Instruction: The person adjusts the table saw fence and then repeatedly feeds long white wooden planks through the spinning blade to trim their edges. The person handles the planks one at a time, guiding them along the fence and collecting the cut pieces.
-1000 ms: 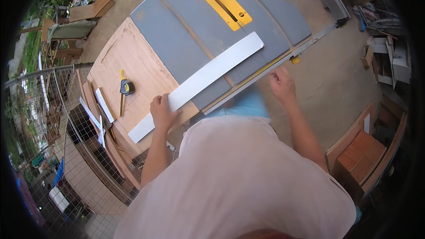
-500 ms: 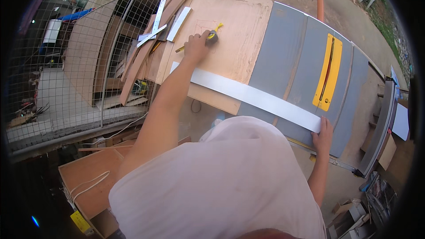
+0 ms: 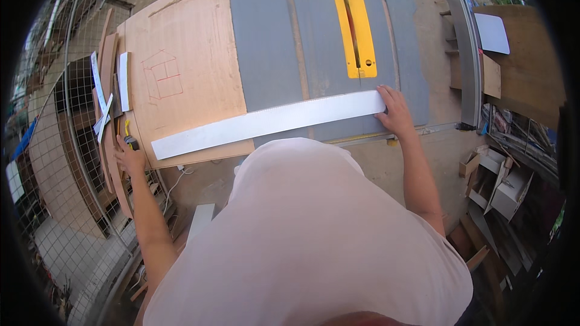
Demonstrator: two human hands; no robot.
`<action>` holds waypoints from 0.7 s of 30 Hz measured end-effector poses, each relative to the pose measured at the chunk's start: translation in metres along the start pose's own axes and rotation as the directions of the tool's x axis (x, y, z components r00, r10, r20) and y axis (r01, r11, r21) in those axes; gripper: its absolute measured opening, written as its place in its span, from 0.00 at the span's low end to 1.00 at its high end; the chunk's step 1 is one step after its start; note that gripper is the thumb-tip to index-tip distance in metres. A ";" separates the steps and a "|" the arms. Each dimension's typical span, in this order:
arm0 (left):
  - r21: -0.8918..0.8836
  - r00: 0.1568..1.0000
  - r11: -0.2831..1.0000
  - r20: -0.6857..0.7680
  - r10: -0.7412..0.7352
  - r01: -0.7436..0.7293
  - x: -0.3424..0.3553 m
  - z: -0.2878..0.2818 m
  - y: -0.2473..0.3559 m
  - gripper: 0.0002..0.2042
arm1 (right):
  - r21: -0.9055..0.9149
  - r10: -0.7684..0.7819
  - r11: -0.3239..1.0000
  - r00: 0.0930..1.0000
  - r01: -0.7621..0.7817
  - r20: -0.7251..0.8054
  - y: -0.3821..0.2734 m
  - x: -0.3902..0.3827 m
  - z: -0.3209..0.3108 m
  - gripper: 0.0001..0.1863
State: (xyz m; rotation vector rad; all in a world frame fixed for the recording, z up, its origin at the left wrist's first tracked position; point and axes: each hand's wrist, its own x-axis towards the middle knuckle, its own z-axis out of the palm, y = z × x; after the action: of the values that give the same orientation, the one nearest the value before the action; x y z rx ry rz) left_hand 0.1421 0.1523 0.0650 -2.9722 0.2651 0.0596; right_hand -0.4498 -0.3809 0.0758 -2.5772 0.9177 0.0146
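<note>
A long white board (image 3: 272, 122) lies slantwise over the near part of the plywood sheet (image 3: 193, 42) and the grey saw table (image 3: 266, 42). My right hand (image 3: 397, 111) grips its right end, with the thumb at the near edge and the fingers on top. At the far left, my left hand (image 3: 130, 158) is closed round a black and yellow tape measure (image 3: 131, 143), beside the stacked wood strips. Part of the tape measure is hidden by the fingers. A red line drawing (image 3: 163, 75) shows on the plywood.
A yellow slotted insert (image 3: 353, 30) is set in the saw table. Wood strips (image 3: 109, 60), a metal square (image 3: 96, 84) and a short white strip (image 3: 125, 81) lie along the left edge, next to a wire mesh fence (image 3: 72, 163). A long rail (image 3: 468, 60) stands right.
My left hand has moved with the tape measure from the plywood to its left edge by the wood strips. My right hand stays on the board's end. The view has swung to the right.
</note>
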 end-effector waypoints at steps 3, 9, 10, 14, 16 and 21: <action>-0.348 0.785 0.730 -0.027 0.619 -0.588 -0.044 -0.022 0.065 0.50 | -0.001 -0.015 1.000 1.000 0.015 -0.016 0.003 0.001 -0.001 0.43; -0.284 0.463 0.480 0.131 0.877 -0.830 -0.114 -0.049 0.180 0.42 | 0.083 -0.069 0.994 0.997 0.071 -0.028 0.018 0.001 0.007 0.42; -0.295 0.485 0.505 0.142 0.863 -0.811 -0.108 -0.045 0.184 0.41 | 0.095 -0.079 0.992 0.996 0.082 -0.033 0.022 0.003 0.009 0.42; -0.308 0.532 0.558 0.172 0.829 -0.771 -0.091 -0.051 0.213 0.40 | 0.089 -0.049 0.995 0.999 0.049 0.001 0.030 0.020 -0.002 0.41; -0.314 0.544 0.582 0.207 0.813 -0.750 -0.085 -0.056 0.228 0.40 | 0.071 -0.043 0.997 0.999 0.042 0.011 0.036 0.032 -0.009 0.43; -0.269 0.543 0.583 0.212 0.813 -0.767 -0.077 -0.054 0.246 0.41 | -0.007 -0.080 0.997 0.995 0.080 0.068 0.041 0.055 -0.025 0.45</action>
State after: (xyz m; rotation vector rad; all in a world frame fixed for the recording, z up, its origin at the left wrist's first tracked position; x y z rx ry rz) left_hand 0.0242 -0.0825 0.0851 -2.6089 1.6046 0.6783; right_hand -0.4350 -0.4527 0.0761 -2.6037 0.7914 0.0836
